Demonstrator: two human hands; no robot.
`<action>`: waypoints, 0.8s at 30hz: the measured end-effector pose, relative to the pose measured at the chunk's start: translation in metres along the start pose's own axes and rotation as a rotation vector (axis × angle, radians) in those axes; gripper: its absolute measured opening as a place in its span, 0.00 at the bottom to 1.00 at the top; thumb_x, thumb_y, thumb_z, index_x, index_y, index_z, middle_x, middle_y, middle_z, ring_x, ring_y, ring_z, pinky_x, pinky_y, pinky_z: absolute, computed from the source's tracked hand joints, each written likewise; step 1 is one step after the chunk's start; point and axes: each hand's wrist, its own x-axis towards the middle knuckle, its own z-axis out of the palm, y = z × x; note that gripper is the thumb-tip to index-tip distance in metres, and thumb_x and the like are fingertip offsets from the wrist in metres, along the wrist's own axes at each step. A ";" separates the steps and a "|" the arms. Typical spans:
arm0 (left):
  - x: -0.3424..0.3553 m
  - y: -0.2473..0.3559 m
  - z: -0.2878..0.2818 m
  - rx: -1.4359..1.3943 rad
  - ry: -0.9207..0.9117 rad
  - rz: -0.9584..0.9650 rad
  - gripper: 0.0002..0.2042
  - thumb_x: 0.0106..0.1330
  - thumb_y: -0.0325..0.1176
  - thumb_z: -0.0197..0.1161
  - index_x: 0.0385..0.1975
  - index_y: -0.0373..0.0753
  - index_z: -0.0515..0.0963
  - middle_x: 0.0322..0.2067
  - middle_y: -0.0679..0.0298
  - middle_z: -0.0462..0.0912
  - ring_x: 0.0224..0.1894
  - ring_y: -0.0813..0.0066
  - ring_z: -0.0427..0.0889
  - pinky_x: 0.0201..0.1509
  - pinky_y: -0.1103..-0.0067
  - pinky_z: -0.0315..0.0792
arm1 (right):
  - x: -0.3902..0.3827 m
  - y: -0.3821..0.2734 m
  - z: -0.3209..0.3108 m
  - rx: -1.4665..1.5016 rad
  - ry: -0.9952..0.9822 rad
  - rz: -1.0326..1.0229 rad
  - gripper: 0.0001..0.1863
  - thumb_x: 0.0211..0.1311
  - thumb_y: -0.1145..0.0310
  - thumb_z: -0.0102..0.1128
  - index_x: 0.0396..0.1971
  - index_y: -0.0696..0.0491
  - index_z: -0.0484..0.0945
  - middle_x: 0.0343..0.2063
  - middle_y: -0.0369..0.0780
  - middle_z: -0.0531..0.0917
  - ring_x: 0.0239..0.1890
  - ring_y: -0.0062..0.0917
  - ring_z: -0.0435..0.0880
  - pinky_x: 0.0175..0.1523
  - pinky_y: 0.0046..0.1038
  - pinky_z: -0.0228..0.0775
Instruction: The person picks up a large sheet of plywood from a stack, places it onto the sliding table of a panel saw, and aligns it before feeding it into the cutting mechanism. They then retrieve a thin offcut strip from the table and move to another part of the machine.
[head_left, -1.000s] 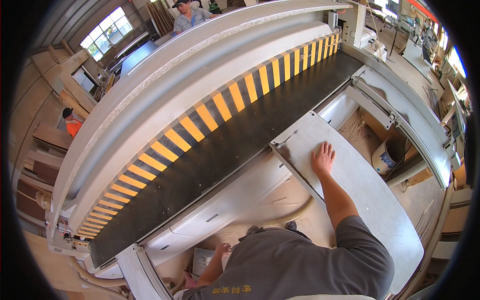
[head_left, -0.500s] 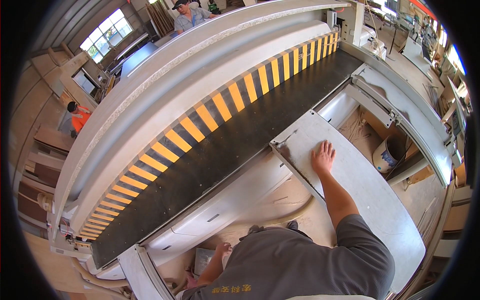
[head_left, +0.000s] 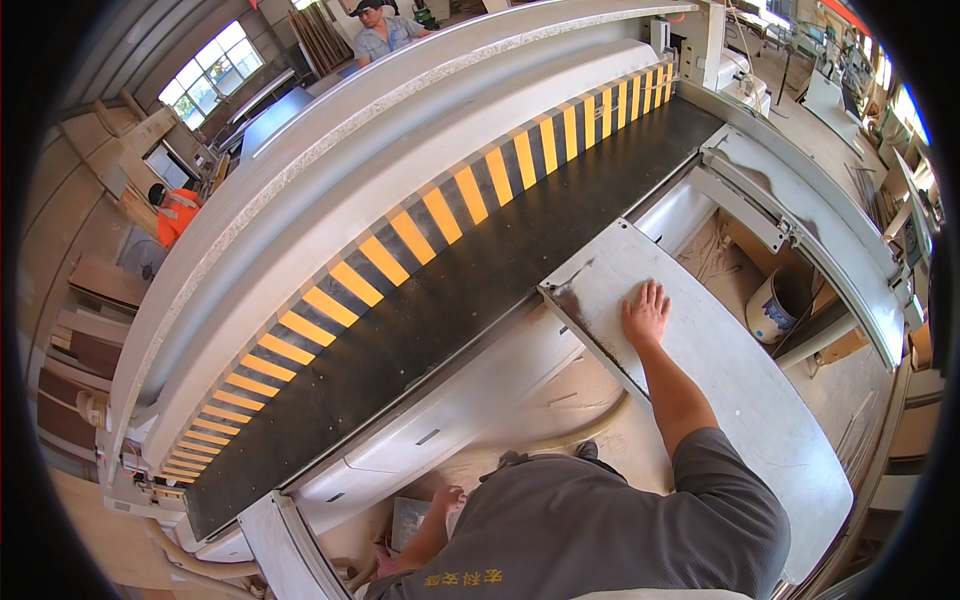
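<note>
My right hand (head_left: 648, 314) lies flat with its fingers slightly spread on a light grey metal side table (head_left: 735, 400). No object is under or in it that I can see. Beside the front of my grey shirt hangs my left hand (head_left: 449, 498), small in the picture, its fingers loosely bent and nothing visible in them. Ahead of me stretches a long machine with a dark bed (head_left: 420, 350). Along that bed runs a yellow-and-black striped guard (head_left: 440, 215), beneath a pale beam (head_left: 400, 140).
A second metal support arm (head_left: 275, 545) juts out at lower left. Past the side table stand a bucket (head_left: 772, 312) and a grey rail (head_left: 800, 200). Behind the machine are a person in orange (head_left: 176, 215) and a person in a grey shirt (head_left: 385, 35). Stacked boards (head_left: 105, 280) line the left.
The person in orange has shifted to the right and slightly up in the picture. Both my hands remain in the same places.
</note>
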 end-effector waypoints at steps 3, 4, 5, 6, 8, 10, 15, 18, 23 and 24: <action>-0.002 0.002 0.001 -0.014 0.002 -0.006 0.08 0.69 0.32 0.51 0.37 0.35 0.75 0.29 0.58 0.72 0.30 0.63 0.76 0.25 0.70 0.69 | 0.000 0.000 0.001 0.005 0.008 -0.001 0.41 0.74 0.47 0.51 0.78 0.55 0.58 0.81 0.42 0.56 0.84 0.38 0.47 0.84 0.48 0.33; -0.003 0.004 0.001 -0.018 0.001 -0.007 0.08 0.69 0.32 0.51 0.37 0.35 0.75 0.29 0.58 0.72 0.30 0.63 0.76 0.25 0.70 0.69 | 0.000 0.001 0.001 0.004 0.008 -0.001 0.41 0.74 0.47 0.51 0.78 0.55 0.58 0.81 0.42 0.56 0.84 0.38 0.47 0.84 0.48 0.33; -0.004 0.006 0.003 -0.024 -0.002 -0.006 0.08 0.69 0.32 0.51 0.36 0.35 0.75 0.29 0.59 0.72 0.30 0.63 0.76 0.25 0.70 0.69 | 0.000 0.002 0.002 0.006 0.006 0.002 0.41 0.74 0.47 0.51 0.78 0.55 0.57 0.81 0.42 0.56 0.84 0.38 0.47 0.84 0.48 0.33; -0.005 0.007 0.003 -0.029 -0.003 -0.007 0.08 0.69 0.33 0.51 0.36 0.36 0.75 0.28 0.59 0.72 0.29 0.63 0.75 0.25 0.70 0.69 | 0.000 0.002 0.002 0.006 0.004 0.004 0.41 0.74 0.47 0.51 0.78 0.55 0.57 0.81 0.42 0.57 0.84 0.38 0.47 0.84 0.48 0.33; -0.004 0.005 0.003 -0.033 -0.004 -0.002 0.08 0.69 0.32 0.51 0.36 0.35 0.75 0.28 0.58 0.72 0.29 0.63 0.76 0.25 0.70 0.69 | 0.000 0.002 0.003 0.007 0.004 0.003 0.41 0.74 0.47 0.51 0.78 0.55 0.57 0.81 0.42 0.57 0.84 0.38 0.47 0.84 0.48 0.33; -0.002 0.000 0.004 -0.015 0.000 0.018 0.09 0.70 0.32 0.51 0.37 0.35 0.76 0.29 0.57 0.73 0.30 0.63 0.77 0.25 0.70 0.70 | 0.000 0.002 0.002 0.008 0.004 0.001 0.41 0.74 0.47 0.51 0.78 0.55 0.57 0.81 0.42 0.57 0.84 0.38 0.47 0.84 0.48 0.34; 0.004 -0.020 0.003 0.029 -0.022 0.110 0.10 0.71 0.31 0.51 0.41 0.33 0.77 0.31 0.55 0.77 0.30 0.62 0.79 0.26 0.68 0.72 | 0.000 -0.001 -0.001 0.000 -0.012 -0.003 0.41 0.74 0.47 0.51 0.79 0.54 0.56 0.81 0.42 0.56 0.84 0.38 0.46 0.84 0.48 0.33; 0.008 -0.021 0.004 0.013 -0.022 0.078 0.12 0.72 0.31 0.51 0.44 0.31 0.78 0.33 0.54 0.79 0.30 0.60 0.80 0.26 0.68 0.73 | -0.002 0.000 -0.003 0.002 -0.008 0.001 0.41 0.74 0.47 0.51 0.79 0.54 0.56 0.81 0.42 0.56 0.84 0.38 0.46 0.84 0.48 0.33; 0.007 -0.015 0.006 -0.012 0.014 0.002 0.13 0.72 0.31 0.51 0.46 0.31 0.79 0.35 0.54 0.79 0.31 0.61 0.80 0.27 0.68 0.73 | 0.000 -0.001 -0.002 0.004 -0.017 0.003 0.41 0.74 0.47 0.50 0.79 0.54 0.56 0.81 0.42 0.55 0.84 0.38 0.45 0.84 0.48 0.33; 0.006 -0.014 0.007 -0.009 0.014 0.004 0.13 0.72 0.32 0.51 0.45 0.31 0.79 0.35 0.54 0.79 0.30 0.61 0.80 0.26 0.68 0.73 | 0.000 -0.002 -0.002 0.007 -0.021 0.008 0.41 0.74 0.47 0.50 0.79 0.54 0.56 0.81 0.42 0.55 0.84 0.38 0.45 0.84 0.48 0.33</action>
